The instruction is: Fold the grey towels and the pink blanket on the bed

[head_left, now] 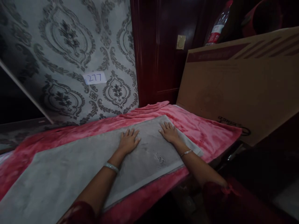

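Note:
A long grey cloth (88, 158), apparently folded, lies across a pink plush blanket (191, 121). My left hand (128, 141) rests flat on the cloth near its far edge, fingers spread. To its right, my right hand (169, 132) also presses flat on the cloth, close to its far right corner, with the fingers apart. Neither hand holds anything. A small dark patterned patch shows on the cloth between my forearms. A pale bangle is on my left wrist and a thin metal one on my right.
A large cardboard box (233, 84) stands at the right, with a red-capped bottle (216, 32) behind its top edge. Patterned wallpaper (70, 34) bears a paper label (95, 77) reading 277. A dark red wooden panel (158, 56) rises behind the blanket.

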Demonstrator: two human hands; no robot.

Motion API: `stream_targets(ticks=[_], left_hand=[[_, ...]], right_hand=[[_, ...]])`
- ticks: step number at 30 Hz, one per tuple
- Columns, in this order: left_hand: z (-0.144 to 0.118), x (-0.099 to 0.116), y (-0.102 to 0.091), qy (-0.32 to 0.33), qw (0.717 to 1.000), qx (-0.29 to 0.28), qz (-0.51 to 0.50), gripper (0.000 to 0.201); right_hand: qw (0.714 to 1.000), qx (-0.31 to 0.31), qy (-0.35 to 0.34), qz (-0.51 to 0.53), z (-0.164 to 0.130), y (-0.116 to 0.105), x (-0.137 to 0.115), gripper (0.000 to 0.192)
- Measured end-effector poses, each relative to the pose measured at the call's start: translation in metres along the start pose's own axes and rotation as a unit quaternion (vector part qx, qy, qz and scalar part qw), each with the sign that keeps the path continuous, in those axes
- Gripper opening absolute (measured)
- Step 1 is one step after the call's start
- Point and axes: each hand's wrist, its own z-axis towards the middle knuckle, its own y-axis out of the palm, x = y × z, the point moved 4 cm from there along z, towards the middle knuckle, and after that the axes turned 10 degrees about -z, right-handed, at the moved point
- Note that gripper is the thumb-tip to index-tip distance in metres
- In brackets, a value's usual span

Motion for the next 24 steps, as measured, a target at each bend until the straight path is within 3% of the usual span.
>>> stream_targets(ticks=[6, 12, 17, 20, 24], left_hand=[[-0.003, 0.000, 0.006, 0.007, 1.000, 0.026, -0.015, 0.059], [-0.010, 0.004, 0.001, 0.024, 0.998, 0.049, -0.020, 0.055], [-0.017, 0.001, -0.001, 0.036, 0.999, 0.023, -0.014, 0.056], [-0.035, -0.009, -0.005, 0.048, 0.999, 0.005, -0.009, 0.060], [-0.083, -0.038, -0.017, 0.042, 0.999, -0.015, 0.005, 0.059]], right_hand=[[0.999, -0.017, 0.020, -0.035, -0.033, 0.010, 0.021, 0.068], [0.996, -0.024, 0.067, -0.052, -0.089, 0.024, 0.050, 0.071], [0.995, -0.010, 0.081, -0.058, -0.124, 0.034, 0.069, 0.070], [0.994, 0.011, 0.082, -0.067, -0.135, 0.035, 0.075, 0.068], [0.994, 0.026, 0.084, -0.070, -0.144, 0.032, 0.075, 0.066]])
